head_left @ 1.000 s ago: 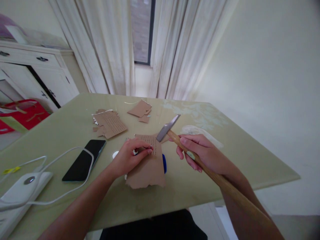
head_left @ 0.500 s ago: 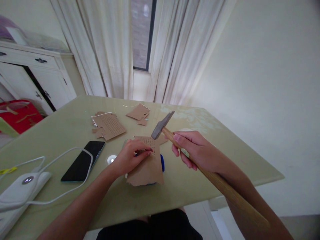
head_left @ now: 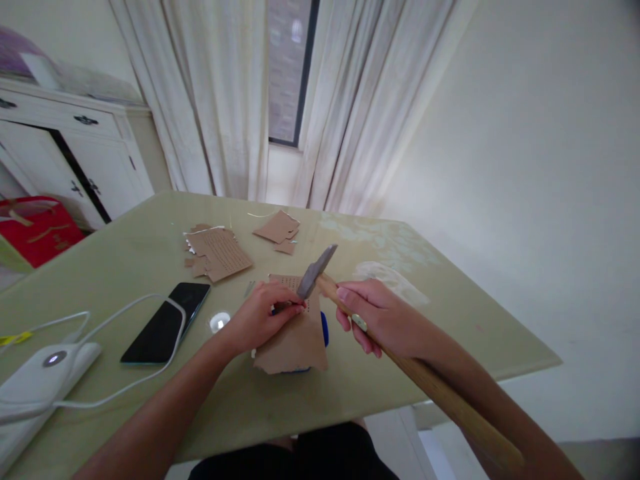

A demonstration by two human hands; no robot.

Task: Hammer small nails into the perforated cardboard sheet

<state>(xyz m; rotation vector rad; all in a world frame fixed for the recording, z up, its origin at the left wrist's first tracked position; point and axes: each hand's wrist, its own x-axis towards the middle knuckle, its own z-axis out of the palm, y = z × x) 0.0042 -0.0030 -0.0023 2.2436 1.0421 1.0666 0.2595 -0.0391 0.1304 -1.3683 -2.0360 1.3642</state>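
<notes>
Right hand (head_left: 385, 320) wrapped around wooden-handled steel hammer (head_left: 320, 277), head over perforated brown cardboard sheet (head_left: 295, 333) mid-table; left hand (head_left: 263, 313) pinching something too small to identify; blue object beneath mostly hidden.

Pale curtains (head_left: 225, 100) flank a narrow dark-framed window (head_left: 290, 67) behind the greenish table (head_left: 425, 320). A white cabinet (head_left: 75, 153) stands left; a plain cream wall (head_left: 525, 167) fills the right.
</notes>
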